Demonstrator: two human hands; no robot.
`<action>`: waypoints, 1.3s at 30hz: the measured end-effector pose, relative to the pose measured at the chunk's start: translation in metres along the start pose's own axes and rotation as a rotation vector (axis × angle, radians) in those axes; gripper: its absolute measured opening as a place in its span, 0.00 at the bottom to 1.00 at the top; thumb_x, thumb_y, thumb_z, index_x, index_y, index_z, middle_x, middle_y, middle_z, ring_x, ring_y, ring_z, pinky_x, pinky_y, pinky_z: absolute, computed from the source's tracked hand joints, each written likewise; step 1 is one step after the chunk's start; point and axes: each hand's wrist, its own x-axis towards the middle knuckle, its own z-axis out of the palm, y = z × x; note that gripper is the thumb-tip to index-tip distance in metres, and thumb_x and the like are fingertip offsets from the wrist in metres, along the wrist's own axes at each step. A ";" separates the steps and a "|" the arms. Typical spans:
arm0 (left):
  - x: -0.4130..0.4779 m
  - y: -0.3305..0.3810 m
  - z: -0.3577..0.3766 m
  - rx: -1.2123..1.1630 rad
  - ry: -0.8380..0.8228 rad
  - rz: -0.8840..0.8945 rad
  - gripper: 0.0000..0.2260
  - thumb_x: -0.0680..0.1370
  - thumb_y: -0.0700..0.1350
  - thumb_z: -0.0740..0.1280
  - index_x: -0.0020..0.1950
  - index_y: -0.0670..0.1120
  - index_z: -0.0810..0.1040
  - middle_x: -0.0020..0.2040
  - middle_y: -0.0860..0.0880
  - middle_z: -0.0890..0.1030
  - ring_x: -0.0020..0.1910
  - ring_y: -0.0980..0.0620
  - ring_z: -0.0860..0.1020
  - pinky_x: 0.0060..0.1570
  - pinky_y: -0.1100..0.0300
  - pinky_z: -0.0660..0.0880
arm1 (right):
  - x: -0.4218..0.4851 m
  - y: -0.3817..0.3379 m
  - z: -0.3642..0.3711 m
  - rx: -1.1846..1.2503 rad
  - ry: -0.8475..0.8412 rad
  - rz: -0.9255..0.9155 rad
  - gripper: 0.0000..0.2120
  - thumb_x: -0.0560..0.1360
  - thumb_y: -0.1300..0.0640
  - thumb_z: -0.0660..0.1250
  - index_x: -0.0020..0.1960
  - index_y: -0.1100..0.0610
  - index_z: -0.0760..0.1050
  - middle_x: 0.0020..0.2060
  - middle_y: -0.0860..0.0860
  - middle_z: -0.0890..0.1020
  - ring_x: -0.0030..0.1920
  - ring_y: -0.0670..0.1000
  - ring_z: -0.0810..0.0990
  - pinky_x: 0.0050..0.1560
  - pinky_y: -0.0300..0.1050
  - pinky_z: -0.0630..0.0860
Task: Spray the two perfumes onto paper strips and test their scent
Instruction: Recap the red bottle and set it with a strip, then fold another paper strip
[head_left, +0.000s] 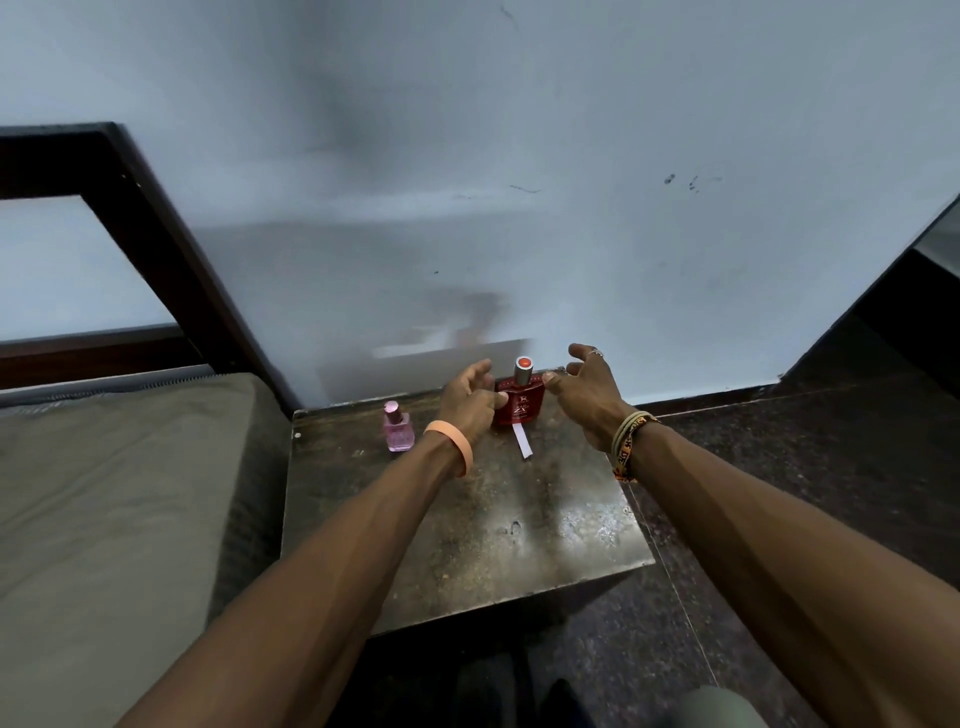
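On table (467, 545) | red bottle (519, 405) marked "R" | left hand (467, 400), right hand (587, 395) flank it, fingers spread, empty

The small, worn, dark stone-topped table (467, 535) stands against the wall. On it stand a pink glass perfume bottle (397, 431) and a red one (519, 402). A white paper strip (522, 442) lies before the red.

Worn table (467, 545) beside grey mattress (104, 493)

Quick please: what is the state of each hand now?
Left hand: open, fingers loosely curled beside the red perfume bottle, holding nothing.
Right hand: open, on the bottle's other side, holding nothing.
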 end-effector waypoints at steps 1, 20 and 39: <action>-0.008 0.005 -0.003 0.009 0.007 0.008 0.25 0.75 0.27 0.61 0.72 0.41 0.67 0.68 0.41 0.72 0.67 0.44 0.72 0.65 0.49 0.69 | -0.007 -0.004 -0.002 0.007 0.011 -0.008 0.31 0.78 0.64 0.67 0.77 0.58 0.57 0.72 0.61 0.69 0.66 0.57 0.73 0.68 0.53 0.72; -0.098 -0.127 -0.180 -0.060 0.350 -0.192 0.08 0.71 0.34 0.64 0.40 0.47 0.79 0.52 0.36 0.82 0.40 0.43 0.80 0.53 0.40 0.76 | -0.173 0.021 0.131 -0.009 -0.352 0.039 0.14 0.81 0.66 0.61 0.65 0.66 0.71 0.41 0.54 0.77 0.40 0.50 0.76 0.40 0.46 0.74; -0.087 -0.194 -0.166 -0.148 0.374 -0.356 0.14 0.59 0.43 0.65 0.43 0.47 0.79 0.44 0.38 0.84 0.45 0.41 0.83 0.50 0.46 0.80 | -0.171 0.094 0.203 -0.102 -0.435 0.197 0.12 0.79 0.68 0.59 0.51 0.63 0.81 0.42 0.61 0.84 0.39 0.55 0.81 0.35 0.44 0.76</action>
